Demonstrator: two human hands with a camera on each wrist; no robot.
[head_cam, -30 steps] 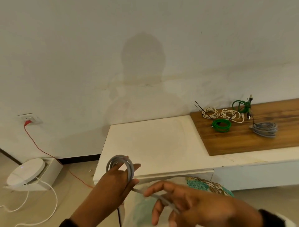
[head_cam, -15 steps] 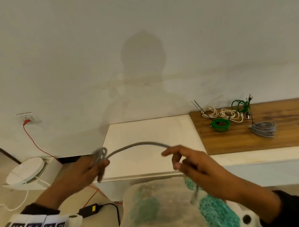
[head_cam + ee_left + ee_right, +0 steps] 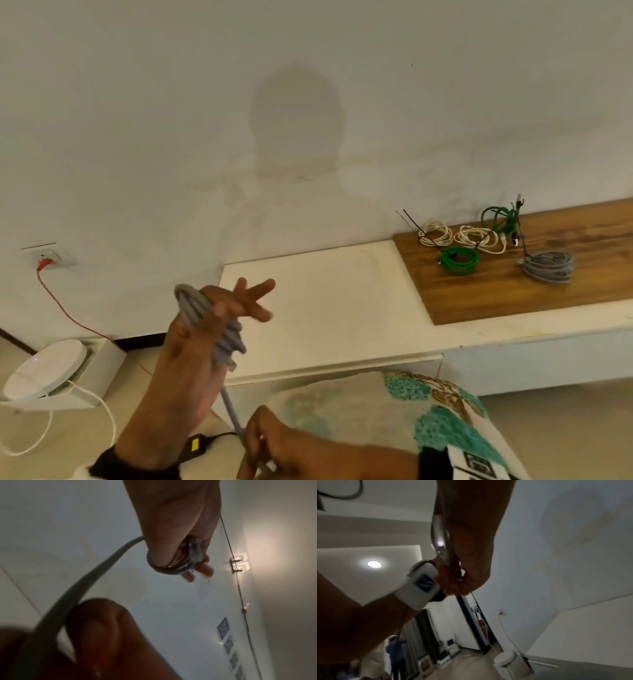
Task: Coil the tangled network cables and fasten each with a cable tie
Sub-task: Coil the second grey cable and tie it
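A plain pale wall backs a low white ledge (image 3: 329, 308) whose right part carries a wooden top (image 3: 548, 287); near that top's back-left corner lie finished bundles: two white coils (image 3: 435, 234), two green coils (image 3: 459, 261) and a grey coil (image 3: 548, 265), with thin black ties standing out of them. In front of the ledge's left end, held in the air, is the grey network cable (image 3: 212, 325) now being wound. The left hand (image 3: 191, 349) carries its stacked loops, thumb pressed on the turns and fingers spread outward; the loops hang round the hand, so it is holding rather than clenching. The right hand (image 3: 274, 445), low in the head view, pinches the free strand that runs down from the coil. Judged from its smooth arcs, the cable is light and springy, fairly stiff for its thickness, so loose turns would tend to fan open; the jacket looks smooth and may slide through a slack pinch. The best hold is likely across all turns at one point, where a tie can pass. The clear plug (image 3: 194, 555) at the left fingers looks brittle and should not take load.
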